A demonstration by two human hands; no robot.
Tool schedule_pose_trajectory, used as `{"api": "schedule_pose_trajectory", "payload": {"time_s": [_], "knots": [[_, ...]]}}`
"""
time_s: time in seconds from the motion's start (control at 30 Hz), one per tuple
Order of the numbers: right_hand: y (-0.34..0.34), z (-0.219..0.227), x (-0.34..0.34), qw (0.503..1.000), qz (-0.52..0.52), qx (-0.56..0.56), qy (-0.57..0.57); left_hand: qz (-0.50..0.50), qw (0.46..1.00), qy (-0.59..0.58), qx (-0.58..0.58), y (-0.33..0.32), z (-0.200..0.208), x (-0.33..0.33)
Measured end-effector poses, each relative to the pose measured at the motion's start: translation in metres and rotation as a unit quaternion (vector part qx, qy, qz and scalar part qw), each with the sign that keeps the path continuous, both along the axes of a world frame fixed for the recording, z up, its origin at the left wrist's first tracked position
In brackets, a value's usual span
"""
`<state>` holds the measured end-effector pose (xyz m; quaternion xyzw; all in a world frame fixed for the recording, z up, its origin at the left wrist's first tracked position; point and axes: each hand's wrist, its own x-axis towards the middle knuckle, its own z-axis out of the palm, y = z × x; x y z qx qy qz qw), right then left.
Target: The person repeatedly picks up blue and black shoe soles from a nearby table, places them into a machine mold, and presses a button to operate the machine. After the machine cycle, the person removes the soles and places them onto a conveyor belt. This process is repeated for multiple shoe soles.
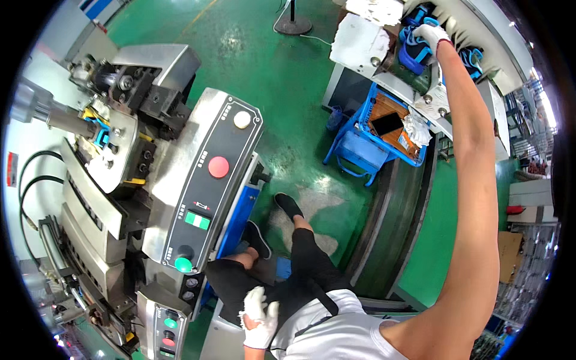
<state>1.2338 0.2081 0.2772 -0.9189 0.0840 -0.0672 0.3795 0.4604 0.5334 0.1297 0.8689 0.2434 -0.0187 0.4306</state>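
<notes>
My right arm stretches to the far right, and my white-gloved right hand (430,37) is closed on the upper edge of a blue-and-black piece (413,59) that looks like a shoe upper. More such black-and-blue pieces (473,60) lie beside it, in front of a row of pale upright shapes. Low in the view, my left hand (259,318), also in a white glove, is over my lap. It holds nothing, with its thumb apart from its loosely bent fingers. The palm side is only partly visible.
On my left stands a metal machine with a control panel (204,180) of coloured buttons; a small blue piece (101,133) sits at its head. At right, a blue stool (360,150) bears a tray with a phone (387,124). A curved dark rail (390,222) crosses the green floor.
</notes>
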Motion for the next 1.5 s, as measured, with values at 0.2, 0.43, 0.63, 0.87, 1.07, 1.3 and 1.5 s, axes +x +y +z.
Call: {"api": "schedule_pose_trajectory", "payload": {"time_s": [0.2,0.43,0.63,0.87,1.07,1.3,1.5], "knots": [[0.023,-0.020,-0.030,0.984,-0.093,-0.147,-0.033,0.107,0.990,0.050,0.075,0.003,0.008,-0.049],[0.073,-0.208,-0.343,0.954,0.285,0.094,0.020,0.437,0.870,0.170,0.154,0.005,-0.022,-0.241],[0.178,-0.254,-0.539,0.847,0.399,0.210,0.281,0.714,0.600,0.340,0.118,-0.186,-0.032,-0.547],[0.256,-0.235,-0.561,0.765,0.587,0.060,0.258,0.853,0.256,0.445,-0.099,-0.475,-0.043,-0.545],[0.317,-0.191,-0.605,0.687,0.692,-0.070,0.211,0.966,0.051,0.208,-0.144,-0.514,-0.095,-0.424],[0.323,-0.197,-0.612,0.594,0.773,-0.158,0.158,0.866,0.210,0.454,-0.006,-0.554,-0.130,-0.487],[0.319,-0.206,-0.624,0.590,0.776,-0.147,0.169,0.906,0.219,0.361,0.036,-0.464,-0.127,-0.528]]}}
